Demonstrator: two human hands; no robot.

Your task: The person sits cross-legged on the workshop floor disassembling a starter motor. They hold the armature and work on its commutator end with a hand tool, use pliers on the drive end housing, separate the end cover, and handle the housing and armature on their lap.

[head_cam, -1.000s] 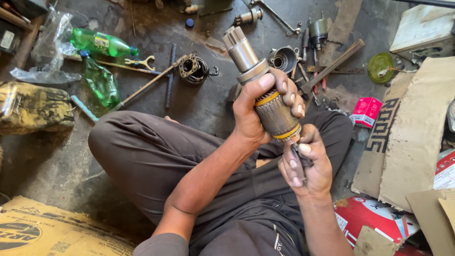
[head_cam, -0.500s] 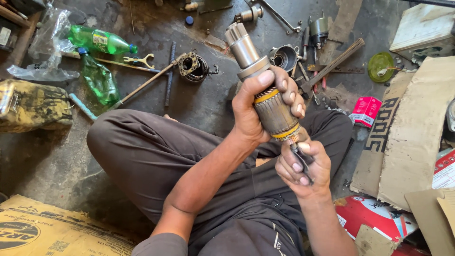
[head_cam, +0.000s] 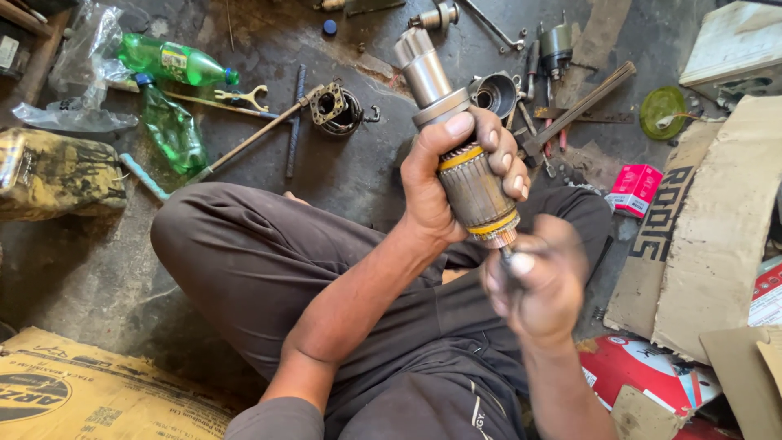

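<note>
Left hand (head_cam: 456, 175) clenched around a starter motor armature (head_cam: 466, 167), right hand (head_cam: 538, 281) blurred, fingers closed at its lower shaft end, held above the lap

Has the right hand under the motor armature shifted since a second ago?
Yes. The right hand has slid slightly rightward, nearer the red carton, while the armature in the left hand stays put.

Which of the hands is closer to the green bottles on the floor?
The left. The left hand, wrapped around the motor part, is nearer the green bottles at far left. The right hand sits lower and farther right, at the part's bottom end.
</note>
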